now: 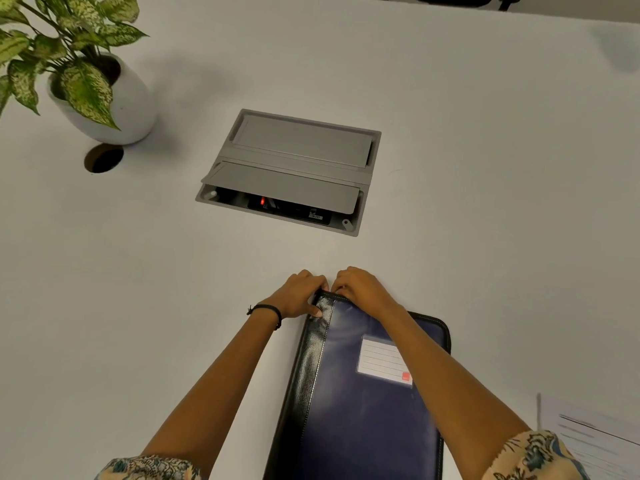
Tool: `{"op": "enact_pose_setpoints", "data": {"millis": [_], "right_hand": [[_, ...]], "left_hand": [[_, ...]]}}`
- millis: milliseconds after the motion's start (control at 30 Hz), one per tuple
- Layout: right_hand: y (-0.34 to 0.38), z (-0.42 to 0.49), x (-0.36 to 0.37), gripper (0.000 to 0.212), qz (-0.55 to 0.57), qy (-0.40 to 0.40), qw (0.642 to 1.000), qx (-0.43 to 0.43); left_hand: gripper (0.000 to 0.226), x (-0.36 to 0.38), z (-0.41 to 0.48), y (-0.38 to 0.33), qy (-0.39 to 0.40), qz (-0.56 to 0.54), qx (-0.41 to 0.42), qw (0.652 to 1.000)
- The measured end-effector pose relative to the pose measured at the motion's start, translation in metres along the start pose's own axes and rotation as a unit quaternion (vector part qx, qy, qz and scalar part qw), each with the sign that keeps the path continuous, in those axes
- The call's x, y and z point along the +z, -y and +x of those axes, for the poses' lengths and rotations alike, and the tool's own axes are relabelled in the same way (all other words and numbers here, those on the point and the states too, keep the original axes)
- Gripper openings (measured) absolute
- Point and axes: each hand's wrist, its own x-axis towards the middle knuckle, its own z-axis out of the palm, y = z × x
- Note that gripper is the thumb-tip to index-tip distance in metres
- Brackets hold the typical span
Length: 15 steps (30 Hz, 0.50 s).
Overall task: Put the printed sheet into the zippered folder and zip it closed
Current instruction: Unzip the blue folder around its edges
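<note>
A dark blue zippered folder (360, 403) with a black spine and a white label pocket lies closed on the white table in front of me. My left hand (299, 294) grips the folder's far left corner, thumb on the black spine. My right hand (360, 287) is right beside it on the far edge, fingers curled over the zipper; the zipper pull is hidden under them. The printed sheet (595, 441) lies flat on the table at the right, apart from the folder.
A grey cable box (291, 171) with a half-open lid is set into the table beyond the folder. A potted plant (100, 84) in a white pot stands at the far left, with a round cable hole (103, 158) beside it.
</note>
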Motion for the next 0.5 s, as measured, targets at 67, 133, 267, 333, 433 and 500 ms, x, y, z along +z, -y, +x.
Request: {"op": "enact_pose_setpoints", "data": {"millis": [67, 133, 267, 333, 433, 500], "right_hand": [[0.002, 0.002, -0.001, 0.016, 0.001, 0.005, 1.0, -0.006], [0.006, 0.004, -0.004, 0.016, -0.011, 0.017, 1.0, -0.014], [0.001, -0.002, -0.013, 0.018, -0.038, 0.028, 0.999, -0.014], [-0.008, -0.012, -0.019, 0.019, -0.035, 0.031, 0.999, 0.0], [-0.02, -0.027, -0.027, 0.018, -0.029, 0.026, 0.999, 0.021], [-0.028, -0.037, -0.029, 0.017, -0.025, 0.016, 0.999, 0.039]], "left_hand": [[0.046, 0.0, 0.0, 0.001, 0.003, -0.006, 0.001, 1.0], [0.046, 0.0, -0.001, 0.0, 0.006, -0.01, 0.0, 1.0], [0.042, -0.003, -0.002, 0.0, 0.01, -0.004, -0.007, 1.0], [0.042, -0.003, -0.002, 0.002, 0.007, 0.0, -0.01, 1.0], [0.044, -0.002, 0.0, 0.004, 0.005, 0.006, -0.012, 1.0], [0.044, -0.002, 0.0, 0.002, 0.004, 0.011, -0.011, 1.0]]}}
